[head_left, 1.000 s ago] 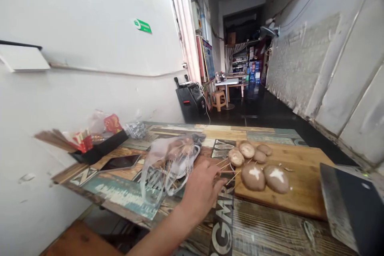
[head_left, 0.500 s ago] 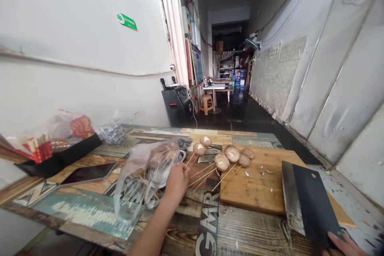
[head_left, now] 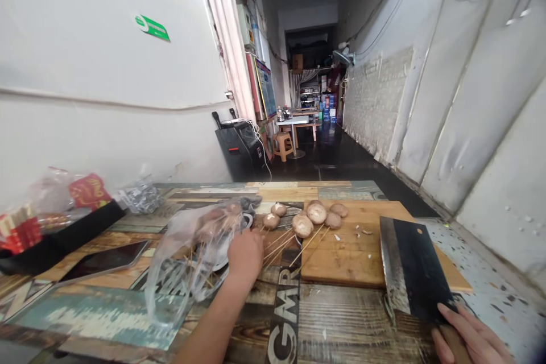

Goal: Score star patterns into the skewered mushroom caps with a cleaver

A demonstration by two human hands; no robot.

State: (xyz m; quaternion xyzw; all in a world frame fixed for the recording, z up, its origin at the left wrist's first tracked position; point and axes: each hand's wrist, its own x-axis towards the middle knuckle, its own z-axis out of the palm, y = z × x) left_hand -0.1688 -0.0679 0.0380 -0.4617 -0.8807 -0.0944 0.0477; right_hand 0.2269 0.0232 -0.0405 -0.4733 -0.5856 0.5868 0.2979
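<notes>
My left hand (head_left: 246, 253) is closed beside a clear plastic bag (head_left: 170, 273), its fingers around the sticks of two mushroom skewers (head_left: 272, 221); the fingertips are partly hidden. Those caps lie low over the table, left of the cutting board. More skewered mushrooms (head_left: 302, 226) rest with caps on the wooden board's (head_left: 350, 261) left edge, sticks pointing toward my left hand. Brown mushrooms and sticks show through the bag. At the lower right, my right hand (head_left: 473, 333) wraps the wooden handle of a wide cleaver (head_left: 420, 267), whose dark blade lies across the board's right side.
Mushroom scraps (head_left: 365, 232) are scattered on the board. Leftward are a phone (head_left: 104, 261), a black tray (head_left: 77, 236) with red-wrapped chopsticks, and a bag of small silvery packets (head_left: 143, 196). A black speaker (head_left: 241, 151) stands beyond the patterned table (head_left: 341, 318).
The two skewered mushrooms by my left hand have come down toward the table. My right hand shows more of its grip on the cleaver handle. The whole view has shifted.
</notes>
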